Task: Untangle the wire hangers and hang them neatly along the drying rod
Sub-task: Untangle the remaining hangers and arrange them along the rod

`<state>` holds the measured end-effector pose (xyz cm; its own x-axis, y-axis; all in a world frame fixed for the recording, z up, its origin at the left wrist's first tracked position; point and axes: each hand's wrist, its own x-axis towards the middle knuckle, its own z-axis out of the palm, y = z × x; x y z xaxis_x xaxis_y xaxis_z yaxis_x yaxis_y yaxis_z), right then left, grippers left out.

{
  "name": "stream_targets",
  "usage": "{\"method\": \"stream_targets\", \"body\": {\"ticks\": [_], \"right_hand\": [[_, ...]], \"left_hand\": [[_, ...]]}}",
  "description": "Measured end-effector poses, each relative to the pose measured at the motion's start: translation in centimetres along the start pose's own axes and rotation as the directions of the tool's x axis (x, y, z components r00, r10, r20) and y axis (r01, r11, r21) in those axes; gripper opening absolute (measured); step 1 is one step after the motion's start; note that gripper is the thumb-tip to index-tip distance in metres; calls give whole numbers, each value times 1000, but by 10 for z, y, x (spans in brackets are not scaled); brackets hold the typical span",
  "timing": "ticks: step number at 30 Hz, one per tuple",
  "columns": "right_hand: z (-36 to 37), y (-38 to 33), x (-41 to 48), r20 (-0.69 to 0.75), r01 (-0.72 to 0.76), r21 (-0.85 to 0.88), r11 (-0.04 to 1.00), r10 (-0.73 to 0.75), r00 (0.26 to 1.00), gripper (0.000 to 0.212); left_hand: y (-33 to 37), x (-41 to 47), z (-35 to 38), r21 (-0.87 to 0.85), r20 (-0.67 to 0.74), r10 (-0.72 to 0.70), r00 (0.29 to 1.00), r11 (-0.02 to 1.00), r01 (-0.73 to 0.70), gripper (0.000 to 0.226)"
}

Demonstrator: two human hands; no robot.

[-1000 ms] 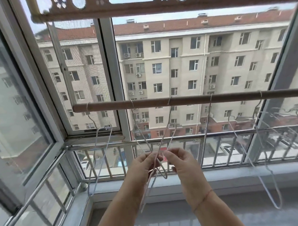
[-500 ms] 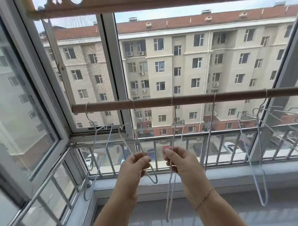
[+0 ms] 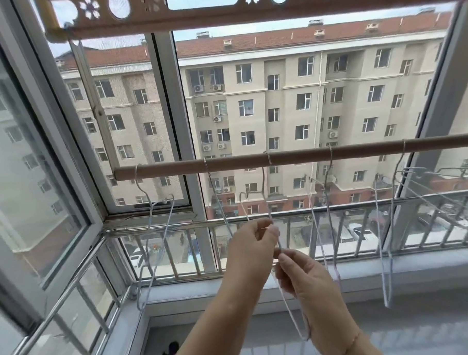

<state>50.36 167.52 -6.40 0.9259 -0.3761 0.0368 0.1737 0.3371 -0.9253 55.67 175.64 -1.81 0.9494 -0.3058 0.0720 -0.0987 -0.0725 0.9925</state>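
The hanger [image 3: 269, 202], hooked on the drying rod [image 3: 293, 157], hangs at six o'clock, both hands pinching its wire: left hand [image 3: 250, 246], right hand [image 3: 299, 276]. Neighbouring hangers [image 3: 325, 200] at three o'clock seem crossed; tugging could snag them.

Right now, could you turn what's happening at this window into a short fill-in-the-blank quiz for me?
1. The hooks of the wire hangers sit over a long brown ____.
2. Both hands pinch thin wire: the left hand is ____ than the right hand.
3. A thin string bracelet circles the ____ wrist.
4. Beyond the metal railing stands an apartment block with a ____ roof.

Missing words: rod; higher; right; red
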Motion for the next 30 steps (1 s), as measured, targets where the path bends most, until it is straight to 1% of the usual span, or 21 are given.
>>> {"method": "stream_targets", "body": {"ticks": [2, 4, 8, 11, 14, 16, 18, 20, 22, 25, 28, 30], "right_hand": [[2, -5, 8, -2, 27, -13, 1000, -27, 1000, 35], [5, -12, 19, -10, 40, -6, 999, -40, 999, 37], [11, -27, 39, -1, 36, -2, 999, -36, 999, 29], [9, -27, 48, 4, 16, -53, 998, -16, 1000, 26], [-2, -13, 46, 27, -21, -189, 982, 27, 999, 29], [-14, 3, 41, 21, -83, -283, 956, 92, 996, 25], [-25, 21, 38, -25, -161, -346, 924, 162, 986, 17], [-38, 38, 38, -71, -194, -393, 899, 181, 981, 12], [-50, 52, 40, -74, -169, -460, 872, 153, 986, 13], [-70, 72, 41, 6, -99, -562, 821, 124, 992, 25], [-88, 91, 44, 69, -53, -705, 707, 142, 987, 41], [-98, 101, 44, 99, -25, -789, 614, 167, 981, 45]], "left_hand": [[1, 7, 5, -67, -3, -52, 999, 996, 51, 7], [4, 15, 8, -127, 7, -86, 996, 988, 86, 7], [11, 37, 13, -261, 5, -132, 991, 957, 128, 9], [8, 51, 18, -277, -39, -180, 983, 947, 162, 10], [-12, 51, 23, -274, -26, -252, 967, 933, 235, 9], [-34, 45, 22, -235, -16, -290, 957, 931, 278, 9], [-59, 36, 18, -170, -22, -329, 944, 932, 321, 10], [-85, 25, 11, -105, -33, -369, 929, 926, 364, 12], [-109, 13, 3, -54, -33, -405, 914, 914, 403, 14], [-143, -2, -14, 26, -23, -421, 907, 906, 422, 22], [-171, -8, -38, 232, 16, -388, 922, 898, 374, 22], [-184, -8, -55, 371, 47, -362, 931, 872, 320, 25]]}}
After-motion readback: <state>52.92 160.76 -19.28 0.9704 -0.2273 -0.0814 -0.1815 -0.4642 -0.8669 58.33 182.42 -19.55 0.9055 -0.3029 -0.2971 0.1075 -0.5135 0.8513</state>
